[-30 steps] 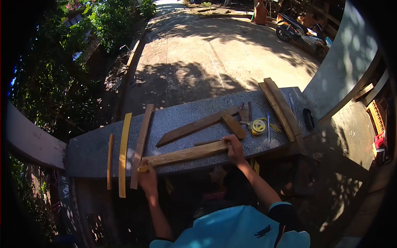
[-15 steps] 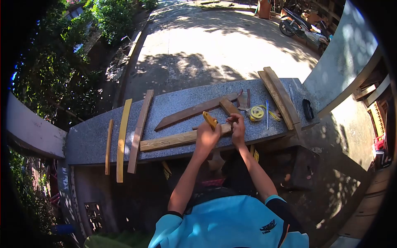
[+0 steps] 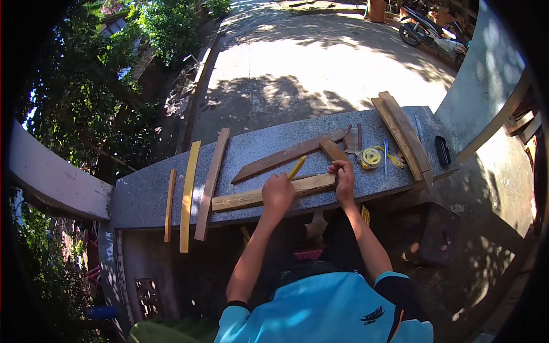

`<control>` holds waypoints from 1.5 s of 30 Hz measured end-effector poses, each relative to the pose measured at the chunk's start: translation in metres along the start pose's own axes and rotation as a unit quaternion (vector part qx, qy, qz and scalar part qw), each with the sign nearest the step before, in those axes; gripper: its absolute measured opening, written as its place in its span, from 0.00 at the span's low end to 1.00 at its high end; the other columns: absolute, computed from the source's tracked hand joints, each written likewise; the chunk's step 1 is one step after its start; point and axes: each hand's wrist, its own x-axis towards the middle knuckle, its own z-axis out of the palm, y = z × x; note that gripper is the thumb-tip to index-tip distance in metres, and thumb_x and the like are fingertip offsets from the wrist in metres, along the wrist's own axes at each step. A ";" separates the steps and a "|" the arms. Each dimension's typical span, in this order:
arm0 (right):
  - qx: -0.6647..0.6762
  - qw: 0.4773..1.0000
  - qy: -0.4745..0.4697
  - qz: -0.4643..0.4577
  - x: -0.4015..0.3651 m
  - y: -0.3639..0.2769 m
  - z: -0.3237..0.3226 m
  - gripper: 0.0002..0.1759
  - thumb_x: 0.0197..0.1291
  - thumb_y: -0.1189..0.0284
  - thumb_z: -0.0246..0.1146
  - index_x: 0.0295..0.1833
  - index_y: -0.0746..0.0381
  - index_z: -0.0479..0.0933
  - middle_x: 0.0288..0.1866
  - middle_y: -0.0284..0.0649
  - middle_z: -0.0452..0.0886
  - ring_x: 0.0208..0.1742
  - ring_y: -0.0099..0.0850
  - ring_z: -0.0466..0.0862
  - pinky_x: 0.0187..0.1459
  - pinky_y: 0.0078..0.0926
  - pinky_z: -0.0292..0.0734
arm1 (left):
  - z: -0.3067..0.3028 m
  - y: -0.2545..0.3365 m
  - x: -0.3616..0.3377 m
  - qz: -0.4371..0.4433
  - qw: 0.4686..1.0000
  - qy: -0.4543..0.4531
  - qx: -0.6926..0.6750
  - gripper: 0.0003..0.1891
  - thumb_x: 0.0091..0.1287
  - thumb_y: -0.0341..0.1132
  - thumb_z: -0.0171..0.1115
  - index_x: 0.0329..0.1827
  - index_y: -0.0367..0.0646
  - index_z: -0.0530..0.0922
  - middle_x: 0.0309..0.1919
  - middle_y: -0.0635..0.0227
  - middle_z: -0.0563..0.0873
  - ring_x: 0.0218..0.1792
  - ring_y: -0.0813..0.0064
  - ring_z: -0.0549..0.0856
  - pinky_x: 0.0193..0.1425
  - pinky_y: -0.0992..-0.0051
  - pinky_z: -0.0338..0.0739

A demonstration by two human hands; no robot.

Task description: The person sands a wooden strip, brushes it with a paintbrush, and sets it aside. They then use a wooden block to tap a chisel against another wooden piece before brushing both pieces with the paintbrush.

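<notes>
head: pencil (image 3: 296, 167) (left hand (image 3: 278, 191)) above plank (image 3: 246, 200)

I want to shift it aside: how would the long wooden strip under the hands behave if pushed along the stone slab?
Probably stiff: the wooden strip lies straight and flat on the stone slab. Likely light, being thin and narrow. With flat faces it should slide, not roll, but the right hand grips its end.

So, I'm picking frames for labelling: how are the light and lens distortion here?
Head view: fisheye curves the stone slab, black corners; harsh sun, dappled shadows on the pavement; left hand, yellow pencil, right hand and wooden strip look sharp.
</notes>
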 end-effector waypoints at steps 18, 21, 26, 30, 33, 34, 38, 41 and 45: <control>-0.438 0.798 -0.401 -0.097 0.051 -0.008 0.017 0.13 0.48 0.72 0.62 0.42 0.59 0.79 0.38 0.44 0.80 0.41 0.47 0.79 0.43 0.41 0.75 | -0.017 -0.121 -0.012 -0.241 0.775 -0.038 -0.582 0.12 0.63 0.37 0.61 0.43 0.37 0.79 0.36 0.70 0.83 0.38 0.81 0.81 0.42 0.80 0.75; -0.510 0.736 -0.446 -0.002 0.069 -0.023 0.035 0.11 0.47 0.72 0.62 0.39 0.62 0.78 0.37 0.46 0.78 0.43 0.44 0.78 0.45 0.38 0.73 | -0.009 -0.128 -0.008 -0.248 0.746 -0.035 -0.617 0.12 0.63 0.38 0.62 0.42 0.38 0.79 0.34 0.73 0.82 0.34 0.85 0.80 0.37 0.83 0.73; -0.464 0.826 -0.313 -0.064 0.069 -0.058 0.015 0.08 0.48 0.74 0.61 0.35 0.64 0.76 0.35 0.48 0.78 0.42 0.45 0.79 0.42 0.41 0.73 | -0.004 -0.128 -0.006 -0.209 0.762 -0.032 -0.612 0.11 0.63 0.37 0.62 0.42 0.38 0.79 0.33 0.74 0.81 0.33 0.86 0.79 0.33 0.84 0.72; -0.483 0.855 -0.185 -0.037 0.073 -0.056 -0.045 0.09 0.50 0.73 0.61 0.37 0.65 0.76 0.35 0.49 0.79 0.41 0.46 0.79 0.42 0.41 0.73 | -0.007 -0.128 -0.006 -0.228 0.742 -0.041 -0.629 0.11 0.63 0.37 0.62 0.43 0.38 0.79 0.35 0.73 0.82 0.33 0.86 0.79 0.35 0.83 0.72; -0.521 0.819 -0.231 0.071 0.057 -0.060 -0.070 0.10 0.51 0.73 0.61 0.39 0.66 0.75 0.35 0.50 0.79 0.40 0.47 0.79 0.41 0.39 0.73 | -0.011 -0.121 -0.004 -0.224 0.753 -0.055 -0.616 0.12 0.63 0.37 0.62 0.42 0.37 0.79 0.35 0.73 0.82 0.33 0.86 0.79 0.36 0.82 0.73; -0.513 0.826 -0.227 0.053 0.051 -0.063 -0.071 0.12 0.52 0.73 0.61 0.42 0.66 0.75 0.37 0.51 0.78 0.41 0.47 0.79 0.41 0.39 0.73 | -0.012 -0.118 -0.002 -0.219 0.763 -0.059 -0.605 0.12 0.63 0.37 0.62 0.42 0.37 0.79 0.34 0.73 0.82 0.33 0.86 0.79 0.36 0.82 0.73; -0.507 0.849 -0.143 -0.031 0.045 -0.057 -0.058 0.14 0.50 0.70 0.64 0.41 0.67 0.76 0.43 0.50 0.77 0.45 0.49 0.78 0.44 0.40 0.74 | -0.018 -0.089 0.000 -0.158 0.839 -0.112 -0.509 0.12 0.62 0.39 0.63 0.39 0.38 0.80 0.31 0.73 0.83 0.33 0.86 0.79 0.37 0.82 0.73; -0.383 0.908 -0.166 -0.041 0.042 -0.078 -0.017 0.19 0.53 0.65 0.64 0.45 0.67 0.75 0.47 0.49 0.77 0.47 0.46 0.78 0.48 0.36 0.73 | -0.015 -0.047 0.002 -0.078 0.840 -0.224 -0.489 0.13 0.61 0.40 0.64 0.39 0.38 0.81 0.31 0.72 0.83 0.32 0.85 0.79 0.37 0.82 0.73; -0.230 0.915 -0.330 0.022 0.007 -0.061 0.032 0.23 0.61 0.58 0.59 0.52 0.66 0.73 0.43 0.41 0.77 0.46 0.31 0.77 0.49 0.28 0.70 | 0.007 -0.010 0.009 0.133 0.821 -0.330 -0.446 0.15 0.57 0.38 0.65 0.41 0.36 0.81 0.32 0.68 0.84 0.36 0.79 0.81 0.40 0.77 0.74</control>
